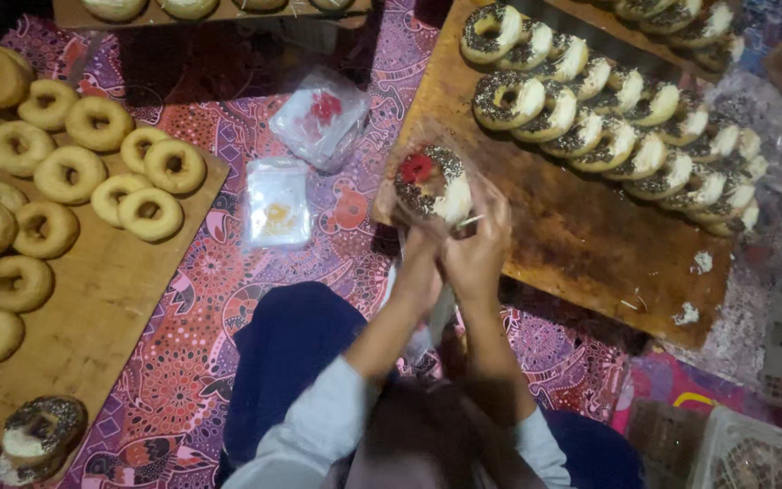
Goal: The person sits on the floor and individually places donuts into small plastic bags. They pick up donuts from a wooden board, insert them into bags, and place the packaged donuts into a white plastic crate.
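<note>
A donut (432,184) with dark sprinkles, white filling and a red label sits inside a clear plastic bag held up in front of me. My left hand (420,263) and my right hand (480,246) both grip the neck of that bag just below the donut, fingers closed and touching each other. The bag hangs over the near corner of the right wooden board (572,235).
Rows of sprinkled, filled donuts (608,113) lie on the right board. Plain donuts (65,172) cover the left board (92,299), with sprinkled ones (38,435) at its near end. Two stacks of clear bags (275,204) (323,116) lie on the patterned cloth. A crate (753,453) stands bottom right.
</note>
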